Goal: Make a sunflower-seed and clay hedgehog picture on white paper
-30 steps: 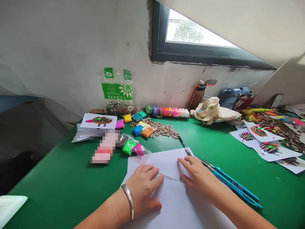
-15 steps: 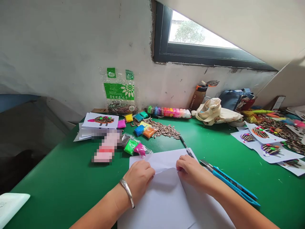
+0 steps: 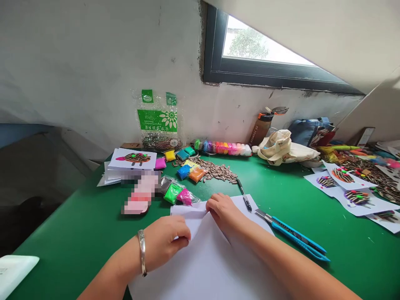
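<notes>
A large white sheet of paper [image 3: 200, 266] lies in front of me over another white sheet, its far edge raised and bent. My left hand [image 3: 168, 237], with a silver bracelet on the wrist, is closed on the paper's left edge. Further up, my right hand [image 3: 223, 210] pinches the far edge of the same paper, fingertips curled over it. A black pen [image 3: 244, 193] rests partly on the lower sheet, just beyond my right hand. Right of the paper lies a blue utility knife [image 3: 296, 236] with its blade out, close to my right forearm.
Packets of coloured clay [image 3: 173, 193] and a heap of sunflower seeds [image 3: 217, 171] lie beyond the paper. A stack of picture cards [image 3: 137, 160] sits left, more cards [image 3: 356, 198] right. A seed bag [image 3: 158, 121], bottle [image 3: 262, 127] and cloth bag [image 3: 281, 148] stand by the wall.
My right hand has moved left along the far edge, uncovering the pen. My left hand has shifted left and nearer to me. The paper has turned and slid left; the knife lies slightly further left.
</notes>
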### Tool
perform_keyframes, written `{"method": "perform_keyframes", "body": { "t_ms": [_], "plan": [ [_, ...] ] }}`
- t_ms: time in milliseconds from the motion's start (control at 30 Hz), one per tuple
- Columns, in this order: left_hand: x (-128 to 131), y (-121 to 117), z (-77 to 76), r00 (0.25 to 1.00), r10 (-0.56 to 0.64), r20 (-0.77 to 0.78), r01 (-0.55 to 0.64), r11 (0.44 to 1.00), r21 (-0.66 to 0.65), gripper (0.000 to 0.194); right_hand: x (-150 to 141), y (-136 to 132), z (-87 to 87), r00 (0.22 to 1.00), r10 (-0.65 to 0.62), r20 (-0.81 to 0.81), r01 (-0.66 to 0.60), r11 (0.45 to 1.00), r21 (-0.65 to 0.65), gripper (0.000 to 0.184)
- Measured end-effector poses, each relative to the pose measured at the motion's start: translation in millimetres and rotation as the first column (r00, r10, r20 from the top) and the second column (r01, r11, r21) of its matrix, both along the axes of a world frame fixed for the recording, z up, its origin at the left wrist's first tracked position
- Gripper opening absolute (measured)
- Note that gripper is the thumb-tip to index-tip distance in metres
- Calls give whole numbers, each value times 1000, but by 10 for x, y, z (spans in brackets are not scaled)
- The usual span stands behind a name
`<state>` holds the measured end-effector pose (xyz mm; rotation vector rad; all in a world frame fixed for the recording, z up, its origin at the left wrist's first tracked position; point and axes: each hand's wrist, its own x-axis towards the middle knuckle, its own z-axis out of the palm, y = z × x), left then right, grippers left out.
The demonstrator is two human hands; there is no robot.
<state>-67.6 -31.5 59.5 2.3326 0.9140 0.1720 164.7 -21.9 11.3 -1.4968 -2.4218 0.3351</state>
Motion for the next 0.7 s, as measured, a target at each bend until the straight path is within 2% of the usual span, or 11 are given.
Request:
{"method": "perform_keyframes", "body": {
  "t_ms": [100, 200, 367, 467, 600, 700],
  "plan": [
    [38, -31, -18, 998, -43, -42, 42, 999, -26, 18, -21, 35, 9, 998, 46, -31, -46, 999, 26, 5],
    [51, -34, -34, 999, -35, -36, 34, 999, -31, 19, -42, 74, 8, 995, 85, -42, -83, 995, 55, 12],
    [105, -61, -60, 993, -64, -96, 62, 998, -25, 18, -163, 201, -20, 999, -27, -42, 29, 997, 69, 23],
    [146, -83, -69, 992, -80, -93, 80, 997, -9, 21, -321, 309, -11, 997, -74, 12, 73, 994, 85, 34],
    [163, -78, -85, 996, -75, -56, 74, 997, -23, 20, -506, 513, 25, 995, -92, 40, 89, 993, 76, 26],
    [159, -62, -89, 994, -69, -84, 64, 996, -62, 19, -533, 665, 63, 994, -110, 6, 109, 991, 79, 23]
  ]
}}
